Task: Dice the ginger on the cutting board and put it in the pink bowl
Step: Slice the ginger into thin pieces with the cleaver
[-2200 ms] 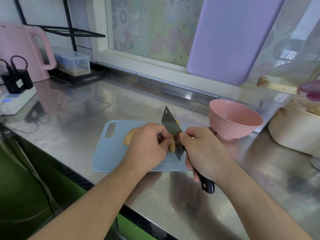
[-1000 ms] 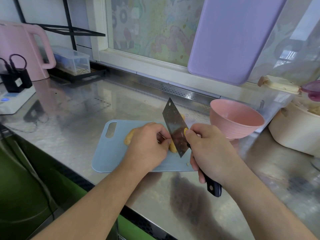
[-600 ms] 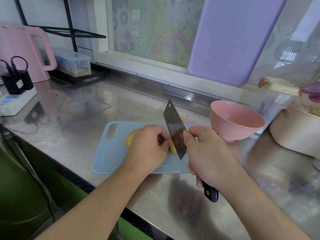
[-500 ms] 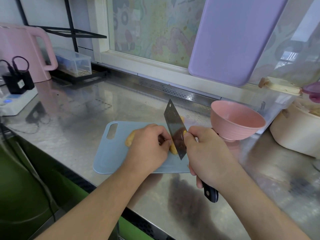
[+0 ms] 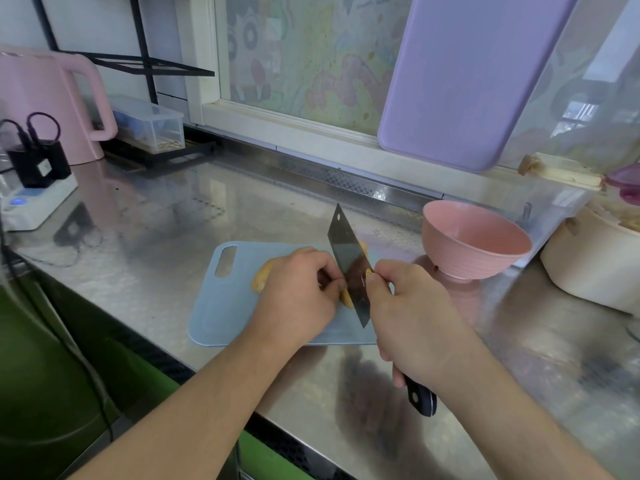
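Steel counter, window, possibly frosted

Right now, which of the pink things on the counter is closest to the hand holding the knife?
The pink bowl, standing just past the right hand beside the blue cutting board. The pink kettle stands far off at the counter's back left.

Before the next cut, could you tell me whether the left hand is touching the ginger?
Touching: the head view shows the left hand pressed over the ginger.
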